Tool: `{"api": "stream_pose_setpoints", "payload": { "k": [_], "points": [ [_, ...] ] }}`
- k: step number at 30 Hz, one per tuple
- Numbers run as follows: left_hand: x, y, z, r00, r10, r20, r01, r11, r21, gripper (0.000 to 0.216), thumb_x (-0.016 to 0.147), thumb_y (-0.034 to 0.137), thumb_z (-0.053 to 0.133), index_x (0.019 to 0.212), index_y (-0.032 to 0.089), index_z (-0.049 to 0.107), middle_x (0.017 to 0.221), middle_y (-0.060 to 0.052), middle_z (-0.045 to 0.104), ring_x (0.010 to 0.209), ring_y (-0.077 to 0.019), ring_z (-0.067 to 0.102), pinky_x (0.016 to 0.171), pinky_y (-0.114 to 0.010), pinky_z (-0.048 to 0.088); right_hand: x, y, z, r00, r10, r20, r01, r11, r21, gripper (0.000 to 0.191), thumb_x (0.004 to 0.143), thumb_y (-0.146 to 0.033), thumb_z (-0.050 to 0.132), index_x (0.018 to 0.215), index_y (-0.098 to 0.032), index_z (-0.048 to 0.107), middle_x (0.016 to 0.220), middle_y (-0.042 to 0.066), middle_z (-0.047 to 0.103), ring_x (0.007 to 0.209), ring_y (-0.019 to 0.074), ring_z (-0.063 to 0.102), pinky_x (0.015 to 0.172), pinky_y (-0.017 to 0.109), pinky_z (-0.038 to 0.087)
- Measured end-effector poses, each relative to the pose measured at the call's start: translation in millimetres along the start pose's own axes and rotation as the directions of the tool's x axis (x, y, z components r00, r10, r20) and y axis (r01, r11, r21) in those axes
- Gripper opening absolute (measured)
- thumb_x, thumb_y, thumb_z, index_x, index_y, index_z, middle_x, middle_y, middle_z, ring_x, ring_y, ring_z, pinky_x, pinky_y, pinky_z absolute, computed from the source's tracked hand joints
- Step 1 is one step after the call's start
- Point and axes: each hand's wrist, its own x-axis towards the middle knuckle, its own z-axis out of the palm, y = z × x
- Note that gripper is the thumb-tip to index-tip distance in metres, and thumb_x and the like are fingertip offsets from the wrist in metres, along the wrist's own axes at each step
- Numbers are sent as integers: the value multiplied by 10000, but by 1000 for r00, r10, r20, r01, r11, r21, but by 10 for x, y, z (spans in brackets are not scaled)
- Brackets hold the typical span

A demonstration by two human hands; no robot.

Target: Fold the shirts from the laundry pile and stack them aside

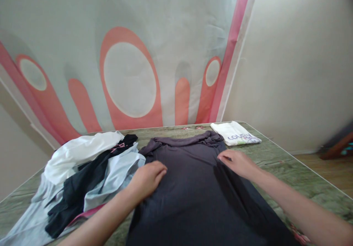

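Note:
A dark grey shirt [187, 187] lies spread over the table in front of me, its far edge bunched into a thick roll. At its left side, my left hand [149, 178] is closed, with curled fingers on the cloth's edge; the fingertips are partly hidden. My right hand [238, 162] pinches the right edge, thumb and fingers together. Below that hand the cloth slopes down in a dark, shadowed fold. The shirt's near part runs out of view at the bottom.
Left of the shirt is a loose heap of clothes: a white garment [79, 152], a black one [82, 187] and a pale grey-blue one [116, 176]. A folded white shirt with lettering [234, 132] lies at the table's [278, 168] far right. A patterned wall [171, 36] rises behind.

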Motion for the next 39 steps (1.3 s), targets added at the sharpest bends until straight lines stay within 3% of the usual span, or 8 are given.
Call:
{"api": "stream_pose_setpoints", "payload": {
  "k": [4, 7, 12, 18, 23, 28, 33, 39],
  "points": [
    [1014, -457, -229, 957, -273, -103, 281, 957, 72, 293, 938, 282, 437, 1111, 207, 662, 1230, -76, 638, 1167, -228, 565, 1005, -323, 413, 888, 150, -41, 981, 140, -131, -146, 989, -36, 273, 895, -274, 461, 1013, -210, 700, 1075, 57, 698, 1015, 199, 624, 919, 295, 449],
    [1473, -760, -193, 921, -383, -69, 388, 917, 89, 271, 913, 311, 549, 1118, 162, 641, 1201, -121, 634, 1110, -258, 595, 941, -394, 465, 1347, 236, 80, 971, 181, -159, -189, 981, -37, 335, 885, -274, 489, 1173, -192, 639, 1250, 96, 621, 1137, 219, 571, 980, 325, 416],
    [1529, -1091, -80, 912, -404, -69, 409, 910, 70, 198, 858, 359, 635, 928, 191, 711, 1012, -89, 707, 975, -231, 644, 830, -337, 498, 1600, 379, 201, 976, 206, -67, -207, 978, -6, 227, 708, -224, 705, 934, -234, 728, 1021, 53, 718, 992, 239, 644, 885, 340, 481],
    [1524, -1302, -334, 925, -333, -182, 331, 943, -41, 181, 784, 344, 658, 839, 209, 765, 806, -49, 745, 822, -220, 680, 742, -260, 481, 1825, 494, -60, 971, 241, 4, -240, 965, 110, 113, 626, -168, 756, 716, -194, 692, 536, -21, 631, 546, 158, 631, 596, 293, 538],
    [1609, -1093, -450, 866, -303, -398, 286, 953, -101, 325, 902, 197, 449, 1149, 115, 643, 1014, -117, 696, 1005, -227, 629, 993, -366, 411, 1883, 335, -156, 940, 249, -231, -214, 962, 167, 329, 842, -195, 514, 1159, -132, 577, 1071, 143, 662, 923, 212, 666, 820, 382, 549],
    [1072, -529, -32, 901, -138, -411, 106, 989, -101, 402, 892, 176, 456, 1286, 134, 522, 1313, -114, 560, 1253, -199, 486, 1106, -339, 334, 1204, 122, 153, 965, 82, -249, -54, 992, 117, 391, 849, -222, 505, 1237, -204, 556, 1309, 85, 552, 1229, 215, 508, 1083, 378, 380],
    [112, -250, 603, 980, 16, -197, -23, 999, -31, 625, 949, 388, 427, 1496, 157, 231, 1555, -122, 264, 1440, -249, 198, 1155, -435, 259, 226, 192, 518, 994, -46, -95, 41, 998, -51, 490, 946, -427, 372, 1395, -242, 439, 1479, 82, 407, 1348, 240, 390, 1101, 437, 348],
    [-607, -331, 570, 994, -2, -107, 10, 997, 75, 453, 956, 358, 401, 1388, 237, 462, 1509, -76, 375, 1379, -261, 354, 1127, -433, 322, -476, 461, 390, 995, 45, -94, -63, 978, -200, 535, 935, -499, 357, 1394, -238, 442, 1454, 95, 443, 1326, 278, 416, 1078, 488, 350]
  ]
}}
